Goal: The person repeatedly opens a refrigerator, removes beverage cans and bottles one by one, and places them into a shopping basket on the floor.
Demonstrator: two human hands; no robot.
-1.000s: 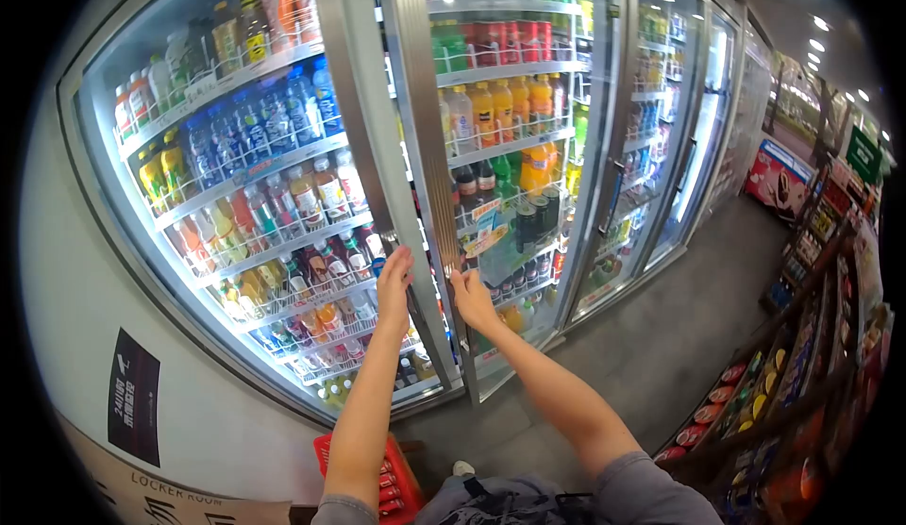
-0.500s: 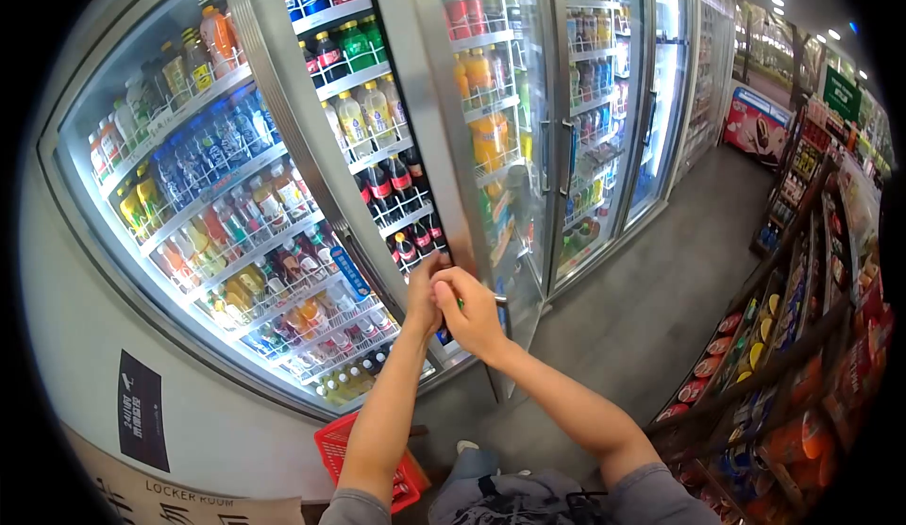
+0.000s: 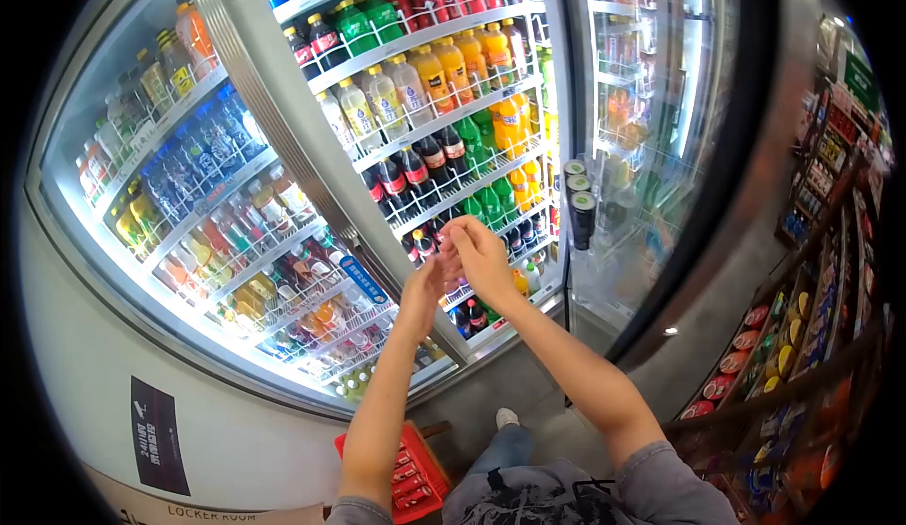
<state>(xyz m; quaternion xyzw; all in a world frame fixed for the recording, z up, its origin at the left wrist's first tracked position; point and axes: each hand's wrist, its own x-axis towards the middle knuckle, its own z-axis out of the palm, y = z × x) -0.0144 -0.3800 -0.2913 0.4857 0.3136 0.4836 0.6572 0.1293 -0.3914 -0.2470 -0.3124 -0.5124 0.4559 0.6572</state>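
Our left hand [image 3: 427,289] and right hand [image 3: 481,259] overlap, fingers half-curled, and we honestly can't tell if they're gripping anything. Nearest cola bottles [image 3: 422,244] stand upright inside the fridge [image 3: 321,152], roughly 11 o'clock, seemingly closer to our left.

At left, a black sign [image 3: 159,438] bears white lettering. Near, the basket [image 3: 433,462] is bright red and the shirt [image 3: 545,489] grey with a black print; farther off, dark bottles [image 3: 414,168] wear red labels.

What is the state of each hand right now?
Left hand: partly open, nothing visible in it.
Right hand: loosely curled; whether it holds anything cannot be told.
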